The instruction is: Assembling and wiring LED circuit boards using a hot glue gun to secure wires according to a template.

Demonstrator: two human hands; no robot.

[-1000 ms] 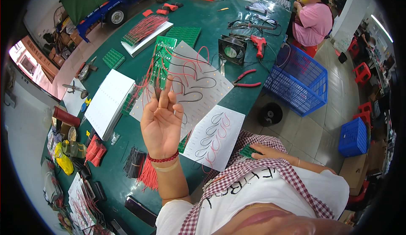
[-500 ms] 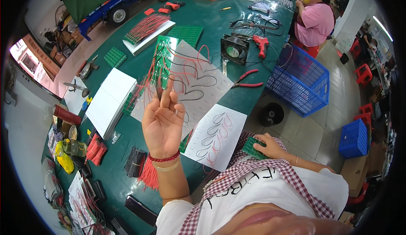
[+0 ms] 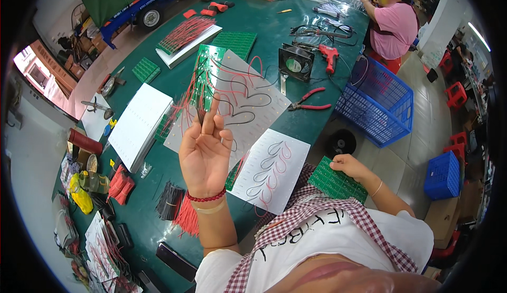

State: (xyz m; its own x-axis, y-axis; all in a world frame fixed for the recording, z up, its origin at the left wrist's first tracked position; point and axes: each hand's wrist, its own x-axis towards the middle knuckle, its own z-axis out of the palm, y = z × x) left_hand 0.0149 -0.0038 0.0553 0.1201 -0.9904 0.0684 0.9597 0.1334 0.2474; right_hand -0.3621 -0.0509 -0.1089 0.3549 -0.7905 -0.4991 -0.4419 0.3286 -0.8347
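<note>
My left hand (image 3: 207, 153) is raised palm-up over the table, its fingers partly curled. Something dark and thin shows at its fingertips, too small to name. Just beyond the fingers lies a green circuit board (image 3: 207, 76) with red and black wires attached, beside a grey sheet (image 3: 253, 116) carrying looped wires. At the right, beyond the table edge and over my lap, my right hand (image 3: 353, 167) grips a green circuit board panel (image 3: 332, 181) by its upper edge. A white sheet with a curled red and black wire pattern (image 3: 272, 171) lies between the hands.
White sheets are stacked (image 3: 140, 126) at the left. Black wires (image 3: 169, 202) and red wires (image 3: 188, 216) lie nearest me. Red-handled pliers (image 3: 311, 100), a fan (image 3: 296, 62) and a red glue gun (image 3: 328, 58) sit at the right, beside a blue crate (image 3: 383, 111). A person in pink (image 3: 393, 24) sits beyond.
My right hand has moved up and to the right, and the green panel in it now shows much more of its face. The left hand has stayed nearly in place.
</note>
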